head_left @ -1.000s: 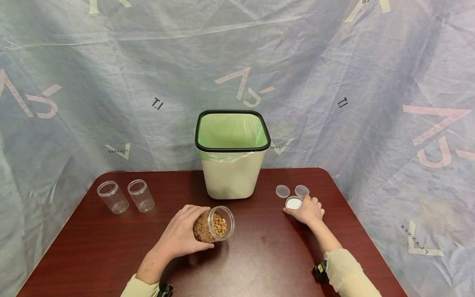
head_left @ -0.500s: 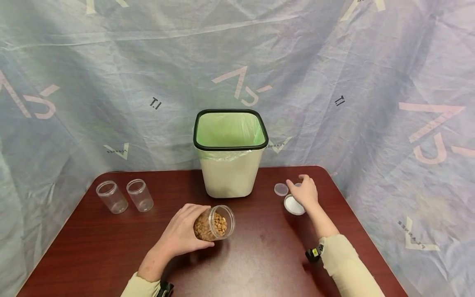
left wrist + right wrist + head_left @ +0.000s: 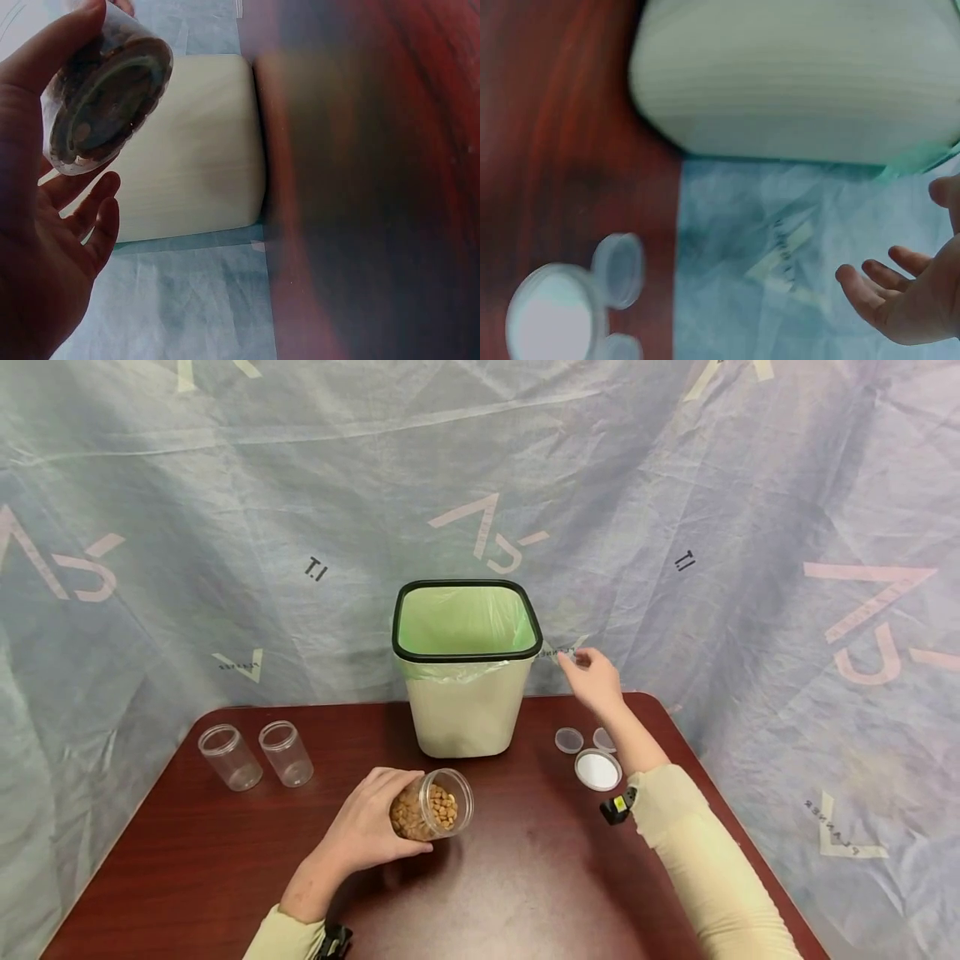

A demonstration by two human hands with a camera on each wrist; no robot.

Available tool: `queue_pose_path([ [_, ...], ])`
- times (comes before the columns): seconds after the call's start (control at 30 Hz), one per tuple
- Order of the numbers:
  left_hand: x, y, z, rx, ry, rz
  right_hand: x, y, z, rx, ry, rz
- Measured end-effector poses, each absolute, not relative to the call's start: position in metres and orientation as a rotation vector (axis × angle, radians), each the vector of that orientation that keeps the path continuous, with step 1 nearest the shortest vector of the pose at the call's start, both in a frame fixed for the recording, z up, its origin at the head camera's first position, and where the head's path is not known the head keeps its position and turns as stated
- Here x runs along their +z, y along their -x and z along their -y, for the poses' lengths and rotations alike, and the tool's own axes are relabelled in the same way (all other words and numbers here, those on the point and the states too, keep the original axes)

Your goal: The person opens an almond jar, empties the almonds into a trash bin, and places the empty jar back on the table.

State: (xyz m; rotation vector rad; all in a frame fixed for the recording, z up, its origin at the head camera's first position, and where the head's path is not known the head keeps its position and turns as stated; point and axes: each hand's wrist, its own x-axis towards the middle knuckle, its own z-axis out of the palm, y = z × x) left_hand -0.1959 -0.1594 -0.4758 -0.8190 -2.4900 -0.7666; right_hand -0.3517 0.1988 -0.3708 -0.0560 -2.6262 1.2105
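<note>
My left hand [image 3: 371, 822] grips a clear plastic jar [image 3: 408, 814] of small brown nuggets that look like dry kibble. The jar is tilted, its uncovered mouth facing right and toward me. In the left wrist view the jar's round base [image 3: 112, 105] shows, with the thumb and fingers round its side. My right hand [image 3: 592, 681] is raised just right of the bin [image 3: 465, 718], its fingers loosely bent and nothing between them. Below that forearm lies a round lid with a white disc [image 3: 597, 770], beside two smaller translucent lids, one of them [image 3: 568, 741] fully visible.
The cream bin has a black rim and a green liner bag, and stands at the table's back edge. Two clear jars without contents, a left one [image 3: 231, 758] and a right one [image 3: 287, 754], stand at the back left. A grey cloth [image 3: 300, 527] hangs behind the table [image 3: 517, 893].
My right hand has let go of the white-disc lid, passed over the smaller lids and risen up and left toward the bin's right side. My left hand keeps the jar almost still.
</note>
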Motion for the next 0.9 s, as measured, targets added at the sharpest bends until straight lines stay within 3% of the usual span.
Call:
queue_pose_path([
  [0.53, -0.463, 0.198, 0.159, -0.723, 0.852, 2.484, -0.311, 0.365, -0.149, 1.55, 0.014, 2.554],
  [0.9, -0.435, 0.213, 0.159, -0.691, 0.898, 2.42, -0.305, 0.369, -0.126, 1.791, -0.035, 2.566],
])
